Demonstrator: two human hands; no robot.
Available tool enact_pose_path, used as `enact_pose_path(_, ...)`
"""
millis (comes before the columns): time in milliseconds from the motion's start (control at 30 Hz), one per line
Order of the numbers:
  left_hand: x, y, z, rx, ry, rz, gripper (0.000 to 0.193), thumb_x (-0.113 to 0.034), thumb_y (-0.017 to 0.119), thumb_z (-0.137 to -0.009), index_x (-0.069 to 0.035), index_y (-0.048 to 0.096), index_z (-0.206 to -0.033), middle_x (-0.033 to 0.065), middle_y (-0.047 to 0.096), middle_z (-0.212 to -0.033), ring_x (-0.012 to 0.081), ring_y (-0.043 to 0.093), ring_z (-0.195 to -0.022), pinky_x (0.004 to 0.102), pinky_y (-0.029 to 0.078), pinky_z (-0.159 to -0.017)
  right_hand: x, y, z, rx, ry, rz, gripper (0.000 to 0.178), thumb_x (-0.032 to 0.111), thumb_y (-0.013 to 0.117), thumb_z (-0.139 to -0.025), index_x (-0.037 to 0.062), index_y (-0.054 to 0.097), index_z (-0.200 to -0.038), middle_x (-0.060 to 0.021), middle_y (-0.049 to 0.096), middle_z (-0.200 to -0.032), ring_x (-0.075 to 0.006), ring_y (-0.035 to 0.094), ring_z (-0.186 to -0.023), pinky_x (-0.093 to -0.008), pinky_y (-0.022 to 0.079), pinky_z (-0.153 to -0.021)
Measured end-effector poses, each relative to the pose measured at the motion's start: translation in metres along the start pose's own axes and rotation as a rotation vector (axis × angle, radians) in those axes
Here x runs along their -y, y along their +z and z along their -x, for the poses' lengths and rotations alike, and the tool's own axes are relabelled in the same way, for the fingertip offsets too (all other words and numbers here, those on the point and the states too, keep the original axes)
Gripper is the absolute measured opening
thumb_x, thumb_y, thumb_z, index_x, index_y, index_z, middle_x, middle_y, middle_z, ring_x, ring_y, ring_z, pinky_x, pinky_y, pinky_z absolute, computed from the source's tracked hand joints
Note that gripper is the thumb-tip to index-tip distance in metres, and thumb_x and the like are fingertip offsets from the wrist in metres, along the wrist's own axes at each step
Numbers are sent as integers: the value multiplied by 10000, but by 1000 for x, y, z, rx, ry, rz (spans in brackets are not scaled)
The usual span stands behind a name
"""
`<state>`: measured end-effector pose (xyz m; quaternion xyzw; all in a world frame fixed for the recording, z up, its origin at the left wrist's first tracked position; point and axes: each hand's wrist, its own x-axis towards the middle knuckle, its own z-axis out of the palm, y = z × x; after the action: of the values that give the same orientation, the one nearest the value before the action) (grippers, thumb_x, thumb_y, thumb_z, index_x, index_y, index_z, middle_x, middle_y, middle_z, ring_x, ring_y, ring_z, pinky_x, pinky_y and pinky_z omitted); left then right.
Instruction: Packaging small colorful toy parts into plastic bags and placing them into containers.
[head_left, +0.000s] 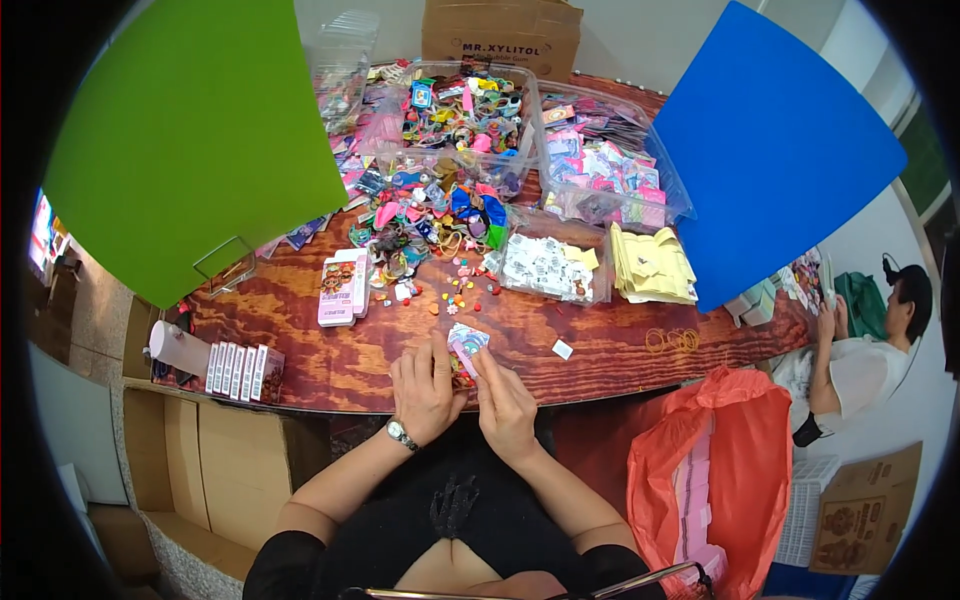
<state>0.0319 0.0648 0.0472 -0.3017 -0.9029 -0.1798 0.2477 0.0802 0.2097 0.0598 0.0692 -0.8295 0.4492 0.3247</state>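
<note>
The small pastel packet (469, 342) is sitting between the person's two hands, over the table's near edge, a pink strip showing across it. Around it the wood-patterned table (590, 375) is spreading widest. A green panel (195, 140) is leaning at the left and a blue panel (775, 150) is rising at the right, while a red bag (755, 440) is hanging open below the blue one. Toward the back, a clear tub (672, 190) is holding many pastel pieces. The left hand (425, 392) is curling its fingers partway beside the packet's left edge; I cannot tell whether it is gripping. The right hand (506, 405) is pinching the packet's right side between thumb and fingers. Pink-and-white boxes (337, 292) are sitting beyond the left hand, a white square (562, 349) is lying to the right, and tiny colourful pieces (458, 300) are lying scattered just beyond the packet.
</note>
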Motion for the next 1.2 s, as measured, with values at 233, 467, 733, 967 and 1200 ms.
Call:
enact_pose_path(233, 2, 28, -5, -25, 139, 3, 674, -149, 694, -795, 104, 453, -1370, 271, 560, -1102, 424, 546, -921, 496, 423, -750, -18, 11, 23, -46, -6, 37, 441, -12, 582, -897, -85, 548, -1330, -255, 618, -1268, -397, 616, -1178, -447, 501, -1001)
enact_pose_path(467, 1, 36, -6, 74, 85, 78, 774, -223, 591, -916, 71, 253, -1548, 286, 474, -1425, 423, 533, -1097, 463, 421, -899, -21, 15, 33, -87, 102, -125, 496, -10, 529, -958, -73, 447, -1444, -259, 498, -1449, -386, 484, -1361, -426, 424, -1110)
enact_pose_path(733, -3, 54, -11, 21, 129, 41, 663, -170, 525, -981, 53, 269, -1550, 263, 512, -1366, 387, 557, -1059, 466, 437, -873, -20, 7, 36, -113, 91, -135, 505, 26, 532, -957, -51, 447, -1450, -225, 485, -1475, -384, 440, -1398, -458, 362, -1166)
enact_pose_path(967, 16, 77, -1, 130, 40, 257, 618, -158, 466, -1039, 25, 217, -1574, 268, 422, -1483, 403, 513, -1261, 451, 419, -1053, -27, 12, 38, -104, 95, -179, 534, 23, 568, -942, -56, 444, -1456, -218, 438, -1519, -381, 384, -1443, -455, 355, -1167)
enact_pose_path(1200, -2, 68, -11, 236, -25, 498, 632, -302, 387, -1060, 9, 211, -1581, 292, 417, -1468, 424, 473, -1277, 456, 382, -1060, -34, 14, 45, -141, 88, -32, 613, 8, 566, -909, -52, 398, -1495, -208, 380, -1562, -402, 315, -1474, -475, 326, -1179)
